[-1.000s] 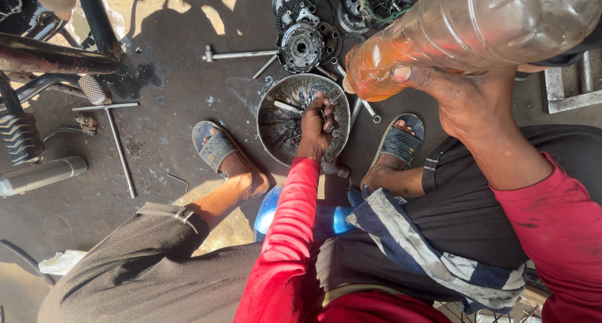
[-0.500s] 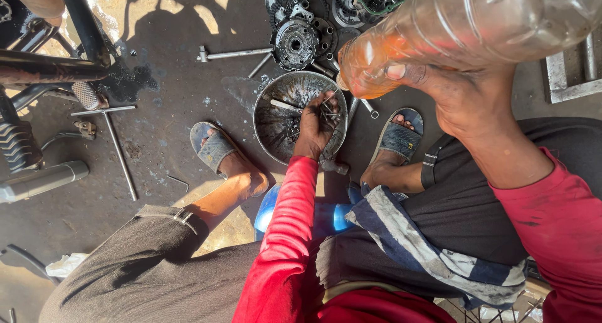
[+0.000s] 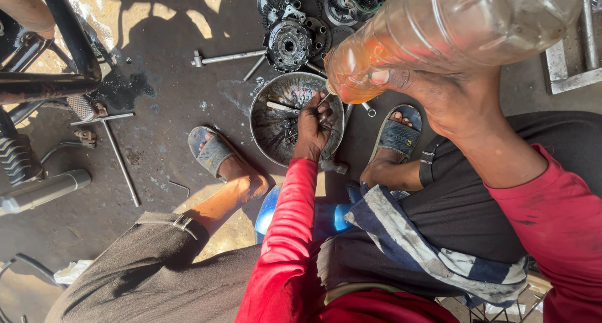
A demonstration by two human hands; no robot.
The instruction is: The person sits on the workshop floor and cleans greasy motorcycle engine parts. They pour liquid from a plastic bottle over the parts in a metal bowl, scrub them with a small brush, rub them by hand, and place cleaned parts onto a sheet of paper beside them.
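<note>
Bottle tipped lower than half a second ago, neck now at the pan's rim | right hand, grip closed round bottle, orange liquid pooled at neck | metal pan on floor between sandalled feet | left hand inside pan, grip closed on small part.

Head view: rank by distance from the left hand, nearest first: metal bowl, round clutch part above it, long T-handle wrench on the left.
From the left hand:
1. Metal bowl: the hand is inside it, centre of view.
2. Round clutch part: just above the bowl's rim.
3. Long T-handle wrench: on the ground, far left.
</note>
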